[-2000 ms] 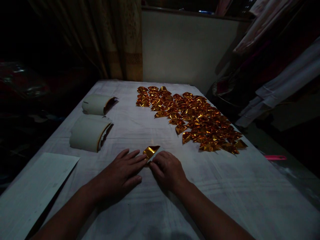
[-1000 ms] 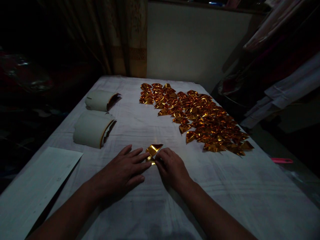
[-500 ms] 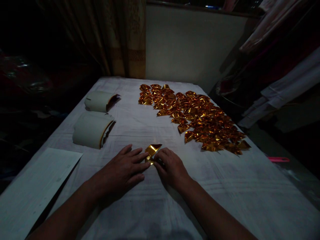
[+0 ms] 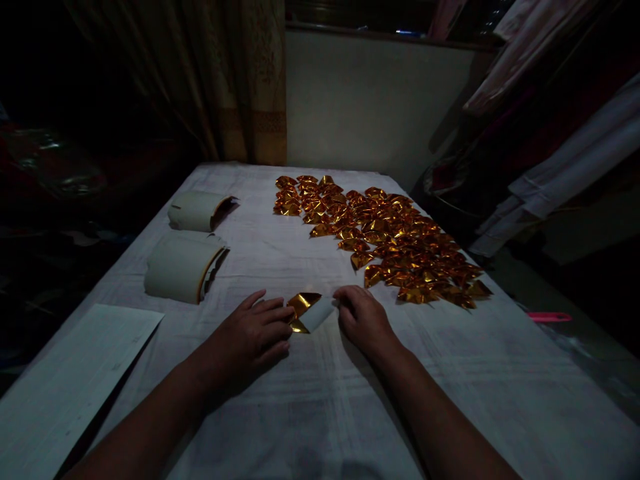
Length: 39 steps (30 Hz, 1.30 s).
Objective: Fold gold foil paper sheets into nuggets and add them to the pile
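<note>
Between my hands lies a partly folded sheet of gold foil paper (image 4: 305,305), with its pale back showing on the right half. My left hand (image 4: 261,333) rests palm down on the cloth, fingers stretched and slightly apart, fingertips at the sheet's left edge. Thumb and fingers of my right hand (image 4: 364,319) are closed at the pale right corner of the sheet, which seems pinched between them. Beyond my right hand spreads a heap of folded gold foil pieces (image 4: 400,233).
A white cloth (image 4: 280,413) covers the table. Two curved, pale stacks of paper or card (image 4: 183,267) stand at the left, and a flat white board (image 4: 75,373) lies nearer me. A pink handle (image 4: 549,317) shows past the right edge. Hanging clothes (image 4: 565,173) are at the right.
My right hand has moved right, away from the left one, and the sheet's right part now lies opened out, showing its pale side. My left hand has stayed at the sheet's left edge.
</note>
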Each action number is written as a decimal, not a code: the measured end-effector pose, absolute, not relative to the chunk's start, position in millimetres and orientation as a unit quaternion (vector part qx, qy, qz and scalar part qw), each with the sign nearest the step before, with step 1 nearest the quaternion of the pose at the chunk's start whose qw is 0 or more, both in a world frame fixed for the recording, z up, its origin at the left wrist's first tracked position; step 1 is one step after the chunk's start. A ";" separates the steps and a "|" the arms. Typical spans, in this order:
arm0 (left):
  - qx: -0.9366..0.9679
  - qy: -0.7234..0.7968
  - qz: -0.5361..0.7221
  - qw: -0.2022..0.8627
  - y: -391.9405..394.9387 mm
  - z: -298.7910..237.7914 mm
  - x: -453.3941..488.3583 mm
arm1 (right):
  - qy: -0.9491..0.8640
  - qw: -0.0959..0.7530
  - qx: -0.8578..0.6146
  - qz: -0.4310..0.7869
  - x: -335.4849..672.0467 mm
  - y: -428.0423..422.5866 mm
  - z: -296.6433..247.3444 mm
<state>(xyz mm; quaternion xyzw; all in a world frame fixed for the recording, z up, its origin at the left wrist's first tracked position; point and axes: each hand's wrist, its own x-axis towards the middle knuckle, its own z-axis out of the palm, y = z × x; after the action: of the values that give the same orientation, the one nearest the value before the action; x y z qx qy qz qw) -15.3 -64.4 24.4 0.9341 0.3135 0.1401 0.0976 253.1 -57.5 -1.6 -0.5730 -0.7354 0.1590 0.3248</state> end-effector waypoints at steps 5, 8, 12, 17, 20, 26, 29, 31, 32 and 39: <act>0.930 0.321 0.172 0.040 -62.8 14.3 -2.6 | -0.761 0.259 -0.565 0.187 253.9 -61.0 1.6; 0.926 0.327 0.187 0.020 -61.8 10.9 3.0 | -0.768 0.259 -0.541 0.226 255.3 -64.1 3.7; 0.920 0.338 0.198 0.004 -59.5 10.6 4.0 | -0.770 0.263 -0.512 0.277 261.5 -63.4 5.6; 0.910 0.354 0.215 -0.018 -52.8 10.0 -3.2 | -0.766 0.273 -0.494 0.309 259.1 -61.9 6.7; 0.909 0.354 0.219 -0.001 -51.6 11.6 -4.0 | -0.775 0.267 -0.487 0.300 254.3 -61.9 7.2; 0.913 0.343 0.217 0.032 -60.9 14.4 1.9 | -0.799 0.261 -0.462 0.282 254.0 -62.5 8.2; 0.910 0.350 0.215 0.060 -65.0 15.3 3.4 | -0.802 0.275 -0.450 0.280 255.2 -64.3 5.7; 0.909 0.355 0.207 0.073 -65.7 17.0 4.0 | -0.803 0.271 -0.455 0.274 255.0 -65.6 2.7; 0.909 0.356 0.203 0.074 -65.5 17.9 4.1 | -0.804 0.264 -0.460 0.271 254.7 -66.2 1.1; 0.902 0.383 0.189 0.068 -61.5 15.7 -2.0 | -0.812 0.283 -0.466 0.207 248.2 -65.6 -6.0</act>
<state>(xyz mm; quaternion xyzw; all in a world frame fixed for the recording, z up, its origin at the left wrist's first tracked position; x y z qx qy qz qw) -2.0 -61.5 15.7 0.9016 0.3833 0.1886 0.0681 248.2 -65.6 -6.0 -0.4659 -0.8122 0.2072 0.2834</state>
